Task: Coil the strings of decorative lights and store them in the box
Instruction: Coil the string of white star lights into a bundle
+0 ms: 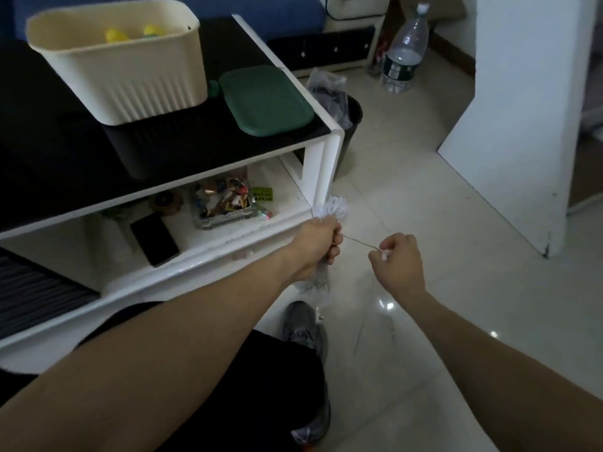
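Gripping a coiled bundle of string lights (329,213), the left hand (315,247) has its fingers curled tight round the middle; white loops fan out above the fist, wire ends hang below it. One thin strand runs taut from the bundle rightward to the right hand (396,259), which pinches it between thumb and curled fingers. Both hands sit over the pale tiled floor (408,177), just right of the near corner of a low white table (326,151) with a dark top.

On the tabletop, far left: a cream ribbed box (130,70), open, yellow items inside. Its green lid (266,101) lies flat just to its right.

Lower shelf: a dark phone (155,239) and a tray of mixed small items (223,203).

A grey shoe (303,327) is below the hands. Far right stands a clear plastic bottle (406,50); a black bin (350,125) sits beyond the table corner.
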Demonstrator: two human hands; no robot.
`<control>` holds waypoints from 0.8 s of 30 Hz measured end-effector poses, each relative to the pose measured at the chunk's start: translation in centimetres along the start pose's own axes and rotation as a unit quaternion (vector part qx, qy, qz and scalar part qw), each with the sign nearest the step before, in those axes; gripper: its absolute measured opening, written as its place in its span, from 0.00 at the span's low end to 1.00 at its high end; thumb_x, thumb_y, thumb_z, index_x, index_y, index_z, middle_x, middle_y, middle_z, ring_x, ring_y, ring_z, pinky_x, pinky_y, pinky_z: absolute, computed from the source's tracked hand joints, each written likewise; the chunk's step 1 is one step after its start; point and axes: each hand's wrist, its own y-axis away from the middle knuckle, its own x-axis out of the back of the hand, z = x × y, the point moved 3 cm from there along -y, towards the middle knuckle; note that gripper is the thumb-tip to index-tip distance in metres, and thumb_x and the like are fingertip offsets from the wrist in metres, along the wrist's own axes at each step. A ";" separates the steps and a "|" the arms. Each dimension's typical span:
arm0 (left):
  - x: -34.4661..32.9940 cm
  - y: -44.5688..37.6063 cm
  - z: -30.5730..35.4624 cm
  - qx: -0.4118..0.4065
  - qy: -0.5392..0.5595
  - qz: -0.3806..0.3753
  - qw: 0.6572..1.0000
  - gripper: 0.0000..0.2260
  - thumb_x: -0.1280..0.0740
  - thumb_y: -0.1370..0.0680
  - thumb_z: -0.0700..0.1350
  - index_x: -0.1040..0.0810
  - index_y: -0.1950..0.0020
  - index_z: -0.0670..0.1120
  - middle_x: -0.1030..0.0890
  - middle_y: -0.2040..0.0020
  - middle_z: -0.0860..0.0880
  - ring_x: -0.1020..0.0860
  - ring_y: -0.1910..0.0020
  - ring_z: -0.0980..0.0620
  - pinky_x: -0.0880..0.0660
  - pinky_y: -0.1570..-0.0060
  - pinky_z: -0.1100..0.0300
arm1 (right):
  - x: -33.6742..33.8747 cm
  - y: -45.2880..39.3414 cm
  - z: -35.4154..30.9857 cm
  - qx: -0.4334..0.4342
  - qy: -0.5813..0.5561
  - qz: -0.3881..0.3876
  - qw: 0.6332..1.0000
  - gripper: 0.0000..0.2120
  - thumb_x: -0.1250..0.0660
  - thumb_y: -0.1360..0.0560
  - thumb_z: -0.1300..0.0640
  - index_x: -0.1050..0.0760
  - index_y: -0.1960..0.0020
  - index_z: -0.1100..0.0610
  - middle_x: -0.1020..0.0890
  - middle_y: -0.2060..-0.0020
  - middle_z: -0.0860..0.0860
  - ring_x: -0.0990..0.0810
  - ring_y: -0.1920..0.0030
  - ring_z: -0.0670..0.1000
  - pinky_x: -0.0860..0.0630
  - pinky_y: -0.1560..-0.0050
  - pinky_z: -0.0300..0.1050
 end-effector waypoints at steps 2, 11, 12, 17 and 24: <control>-1.3 0.3 -1.4 0.005 -0.017 0.002 1.000 0.11 0.46 0.17 0.43 0.30 0.57 0.46 0.29 0.65 0.48 0.30 0.72 0.52 0.35 0.72 0.60 | -0.6 0.9 1.9 -0.098 -0.073 -0.036 0.992 0.16 0.31 0.25 0.59 0.29 0.40 0.61 0.22 0.50 0.57 0.20 0.57 0.55 0.30 0.56 0.44; -1.5 0.6 -2.6 0.009 0.034 0.010 0.999 0.11 0.49 0.15 0.41 0.32 0.37 0.41 0.18 0.54 0.42 0.19 0.57 0.45 0.24 0.56 0.54 | 0.3 5.3 7.4 -0.237 -0.141 -0.323 0.905 0.20 0.23 0.28 0.50 0.19 0.48 0.66 0.23 0.68 0.54 0.24 0.67 0.52 0.22 0.58 0.48; -1.2 0.5 -2.3 0.006 0.051 0.017 0.999 0.12 0.50 0.15 0.41 0.32 0.36 0.40 0.19 0.56 0.42 0.19 0.59 0.45 0.24 0.57 0.54 | 0.5 5.3 8.2 -0.200 -0.050 -0.336 0.919 0.17 0.21 0.29 0.53 0.18 0.49 0.65 0.21 0.65 0.53 0.23 0.67 0.51 0.22 0.60 0.44; -0.9 0.6 -1.9 0.009 0.048 0.001 0.999 0.11 0.50 0.15 0.41 0.32 0.37 0.38 0.22 0.61 0.42 0.19 0.63 0.45 0.21 0.58 0.50 | 2.0 4.4 10.9 -0.115 0.174 -0.138 0.968 0.05 0.29 0.25 0.63 0.16 0.51 0.59 0.17 0.52 0.58 0.18 0.49 0.57 0.25 0.47 0.43; -1.3 0.4 -2.1 0.028 0.087 0.038 0.995 0.07 0.47 0.15 0.41 0.31 0.42 0.42 0.30 0.66 0.46 0.28 0.71 0.49 0.22 0.68 0.54 | 5.1 3.0 10.3 -0.122 -0.023 0.130 0.984 0.05 0.36 0.22 0.70 0.23 0.48 0.64 0.33 0.39 0.59 0.23 0.55 0.54 0.20 0.53 0.45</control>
